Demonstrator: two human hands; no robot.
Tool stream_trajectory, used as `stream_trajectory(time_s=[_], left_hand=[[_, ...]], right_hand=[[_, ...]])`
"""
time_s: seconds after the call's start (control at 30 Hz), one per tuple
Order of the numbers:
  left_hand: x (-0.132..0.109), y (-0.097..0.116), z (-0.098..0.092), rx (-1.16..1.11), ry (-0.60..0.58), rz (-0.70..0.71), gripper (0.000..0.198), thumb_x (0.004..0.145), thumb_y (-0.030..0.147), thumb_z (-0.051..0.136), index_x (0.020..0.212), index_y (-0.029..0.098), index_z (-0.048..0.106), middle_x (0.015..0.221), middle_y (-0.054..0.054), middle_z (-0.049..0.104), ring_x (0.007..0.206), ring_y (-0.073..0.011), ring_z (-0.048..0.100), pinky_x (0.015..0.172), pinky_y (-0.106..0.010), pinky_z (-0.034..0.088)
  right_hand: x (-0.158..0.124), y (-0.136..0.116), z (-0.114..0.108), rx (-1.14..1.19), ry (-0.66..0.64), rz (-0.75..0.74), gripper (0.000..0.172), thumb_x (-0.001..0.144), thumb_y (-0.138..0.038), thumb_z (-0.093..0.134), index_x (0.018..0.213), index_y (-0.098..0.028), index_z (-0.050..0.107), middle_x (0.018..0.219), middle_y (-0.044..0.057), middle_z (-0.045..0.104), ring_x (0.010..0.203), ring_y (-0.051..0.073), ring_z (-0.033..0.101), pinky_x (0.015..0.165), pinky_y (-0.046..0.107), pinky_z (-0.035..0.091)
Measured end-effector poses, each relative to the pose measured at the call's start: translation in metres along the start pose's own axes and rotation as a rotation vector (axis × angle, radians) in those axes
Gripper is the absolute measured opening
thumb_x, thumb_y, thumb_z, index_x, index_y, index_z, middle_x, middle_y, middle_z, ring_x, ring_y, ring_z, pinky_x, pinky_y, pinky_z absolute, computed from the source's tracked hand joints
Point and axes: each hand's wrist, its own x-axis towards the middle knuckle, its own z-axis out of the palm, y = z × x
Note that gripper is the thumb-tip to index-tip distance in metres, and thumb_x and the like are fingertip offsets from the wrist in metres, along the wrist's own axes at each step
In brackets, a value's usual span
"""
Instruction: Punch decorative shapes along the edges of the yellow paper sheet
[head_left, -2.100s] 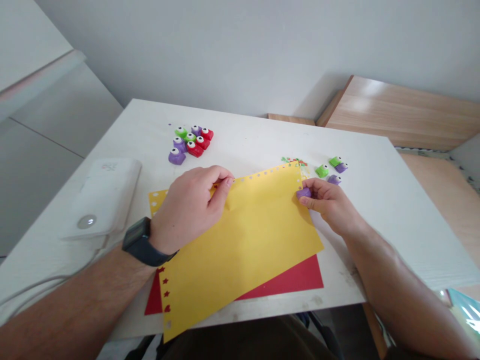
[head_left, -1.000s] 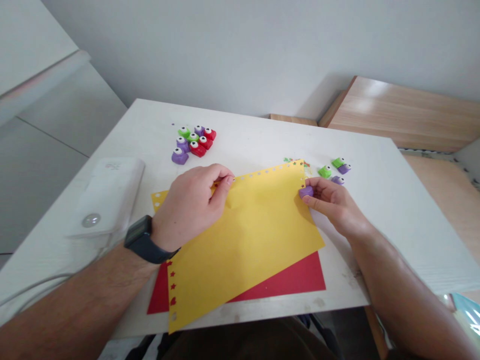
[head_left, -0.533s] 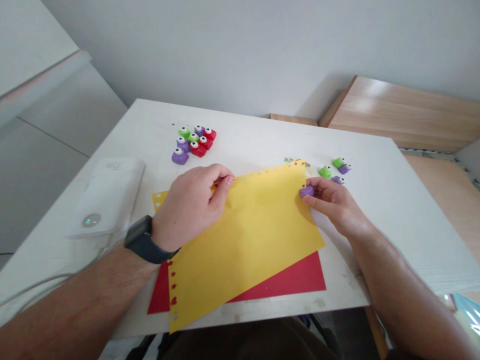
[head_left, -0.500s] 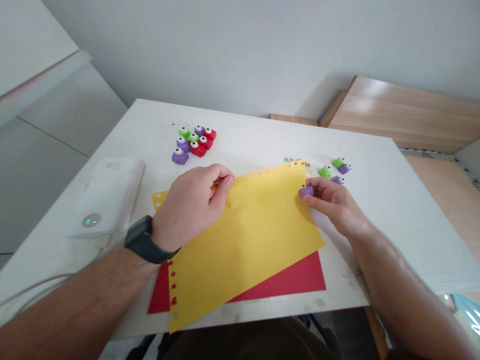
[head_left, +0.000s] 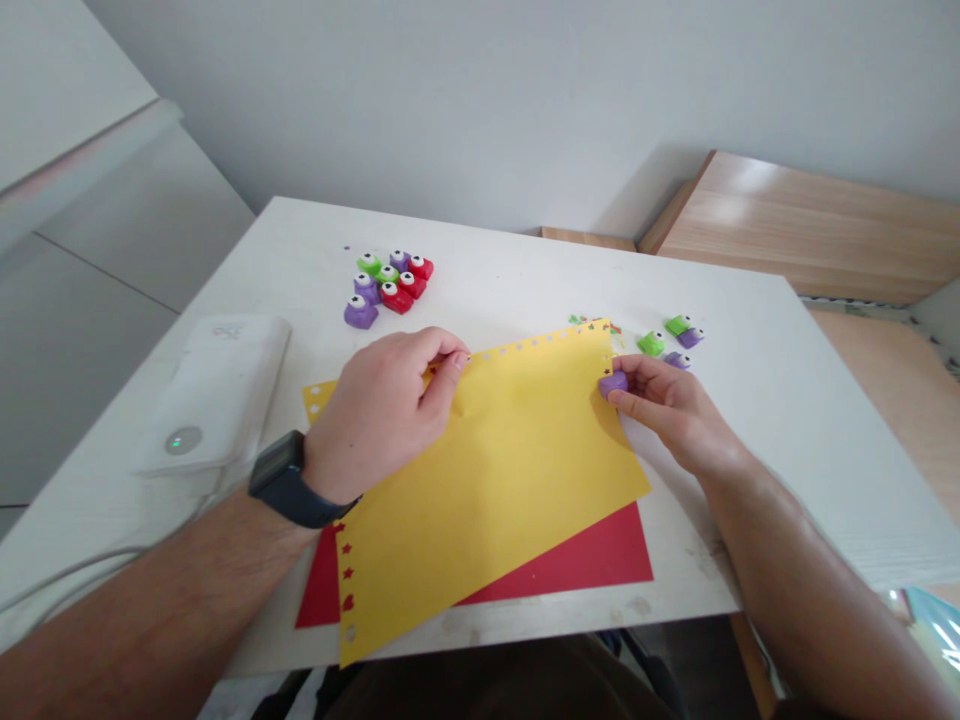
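A sheet of yellow paper [head_left: 517,450] with small shapes punched along its edges lies slanted over a sheet of red paper [head_left: 577,555]. My left hand [head_left: 397,400], a dark watch [head_left: 289,480] on its wrist, pinches the yellow sheet's far edge between thumb and forefinger. At the sheet's right edge my right hand [head_left: 667,405] is closed on a purple craft punch [head_left: 613,383], which sits over the paper's border. Tiny coloured cut-outs [head_left: 581,321] lie just beyond the far right corner. How far the punch is pressed I cannot tell.
Several red, green and purple punches [head_left: 386,285] with white knobs cluster at the back left. More green and purple punches [head_left: 651,343] stand beyond my right hand. A white box-like device [head_left: 217,390] with a cable is at left. Wooden furniture [head_left: 810,225] stands behind right.
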Motion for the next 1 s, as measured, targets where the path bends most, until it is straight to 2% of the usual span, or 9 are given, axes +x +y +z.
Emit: stream_trajectory(time_s=[1.0], left_hand=[[0.0005,-0.0006,0.0,0.012,0.004,-0.013,0.021,0.105,0.035,0.052,0.104,0.023,0.069,0.101,-0.003,0.078,0.093,-0.0242,0.072,0.081,-0.036,0.049]], right_hand=[[-0.0008,-0.0018,-0.0001,-0.008,-0.04,0.028,0.029,0.089,-0.032,0.081,0.115,-0.023,0.071,0.101,0.003,0.07,0.091,0.018,0.063,0.084,0.032,0.05]])
